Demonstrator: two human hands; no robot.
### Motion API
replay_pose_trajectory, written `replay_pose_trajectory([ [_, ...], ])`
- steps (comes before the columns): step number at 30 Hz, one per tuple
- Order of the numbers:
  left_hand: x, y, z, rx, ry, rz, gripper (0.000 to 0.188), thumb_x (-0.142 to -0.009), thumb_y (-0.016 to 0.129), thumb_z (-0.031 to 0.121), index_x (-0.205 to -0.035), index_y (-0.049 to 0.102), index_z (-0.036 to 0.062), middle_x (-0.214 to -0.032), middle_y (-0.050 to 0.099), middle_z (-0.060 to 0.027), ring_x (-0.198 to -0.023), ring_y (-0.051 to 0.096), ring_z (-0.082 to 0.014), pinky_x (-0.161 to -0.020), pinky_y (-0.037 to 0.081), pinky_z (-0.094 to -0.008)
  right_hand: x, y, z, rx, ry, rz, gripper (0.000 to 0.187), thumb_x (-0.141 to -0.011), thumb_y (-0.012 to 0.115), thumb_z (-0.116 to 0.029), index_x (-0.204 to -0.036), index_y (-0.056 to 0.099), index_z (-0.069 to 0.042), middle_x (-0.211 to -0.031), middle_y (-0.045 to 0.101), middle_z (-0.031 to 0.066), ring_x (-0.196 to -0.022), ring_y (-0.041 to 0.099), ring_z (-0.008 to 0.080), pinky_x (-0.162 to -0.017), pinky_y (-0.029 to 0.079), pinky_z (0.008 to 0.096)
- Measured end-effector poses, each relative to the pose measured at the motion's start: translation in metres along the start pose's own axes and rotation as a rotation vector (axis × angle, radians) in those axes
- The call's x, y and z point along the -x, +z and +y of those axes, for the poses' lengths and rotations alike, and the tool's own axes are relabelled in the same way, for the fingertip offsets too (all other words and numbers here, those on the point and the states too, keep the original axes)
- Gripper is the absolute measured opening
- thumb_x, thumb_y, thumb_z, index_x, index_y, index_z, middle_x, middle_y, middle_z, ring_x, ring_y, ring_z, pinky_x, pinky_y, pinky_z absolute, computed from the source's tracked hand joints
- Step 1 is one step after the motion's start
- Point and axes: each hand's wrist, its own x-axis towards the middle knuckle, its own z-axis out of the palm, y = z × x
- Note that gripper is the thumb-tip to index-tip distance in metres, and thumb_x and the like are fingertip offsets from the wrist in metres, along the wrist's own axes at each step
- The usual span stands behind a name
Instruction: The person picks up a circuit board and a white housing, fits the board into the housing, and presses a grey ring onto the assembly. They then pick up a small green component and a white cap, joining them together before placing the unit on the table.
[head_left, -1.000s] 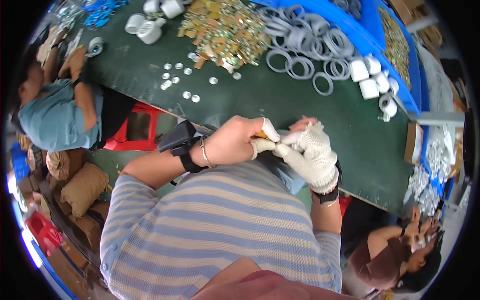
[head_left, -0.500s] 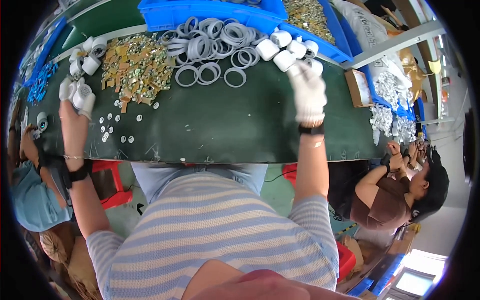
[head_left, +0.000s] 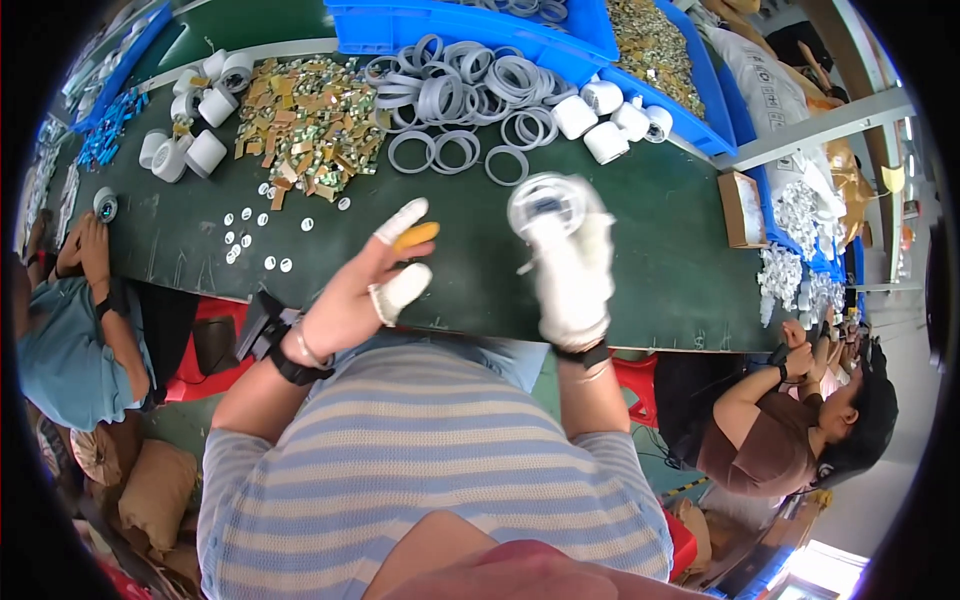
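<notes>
My right hand [head_left: 577, 285], in a white glove, grips a white round housing [head_left: 556, 187] above the middle of the table; motion blurs both. The housing's ring-shaped end faces up, with something dark inside. To its left, my left hand [head_left: 350, 295] hovers near the table's front edge. Its fingers are spread and hold nothing; white covers sit on some fingertips and an orange one on another. More white housings [head_left: 606, 142] stand at the back right, and another group of housings [head_left: 205, 152] is at the left. Grey rings [head_left: 411, 153] lie piled at the back.
A heap of small circuit boards [head_left: 300, 125] and several white discs [head_left: 307, 225] lie left of centre. Blue bins [head_left: 460, 30] line the back. At the right stands a small cardboard box [head_left: 741, 210]. Co-workers sit at both sides; a white piece [head_left: 105, 204] lies by the left one's hands.
My left hand has let go of a white housing at the left and come toward the middle. My right hand has brought a housing nearer from the back right group. The view has shifted slightly.
</notes>
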Motion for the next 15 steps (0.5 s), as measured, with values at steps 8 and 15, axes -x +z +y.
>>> replay_pose_trajectory([
  [8, 0.000, -0.001, -0.001, 0.629, -0.061, 0.144, 0.053, -0.110, 0.053, 0.030, -0.159, 0.036, 0.0159, -0.136, 0.062, -0.0131, -0.117, 0.069, -0.0370, -0.097, 0.060, -0.0477, -0.043, 0.010, 0.018, 0.656, -0.390, -0.525, 0.031, -0.093, 0.076, -0.018, -0.120, 0.069, -0.006, -0.108, 0.072, 0.0140, -0.098, 0.069, 0.0299, -0.087, 0.054, 0.0405],
  [15, 0.013, -0.008, 0.019, 0.429, -0.082, 0.245, 0.069, -0.102, 0.069, 0.032, -0.160, 0.036, 0.0170, -0.127, 0.062, -0.0095, -0.101, 0.071, -0.0251, -0.084, 0.062, -0.0394, -0.066, 0.000, 0.054, 1.278, -0.622, -0.439, 0.015, -0.085, 0.076, -0.018, -0.098, 0.071, -0.012, -0.096, 0.066, 0.0117, -0.096, 0.064, 0.0363, -0.084, 0.053, 0.0478],
])
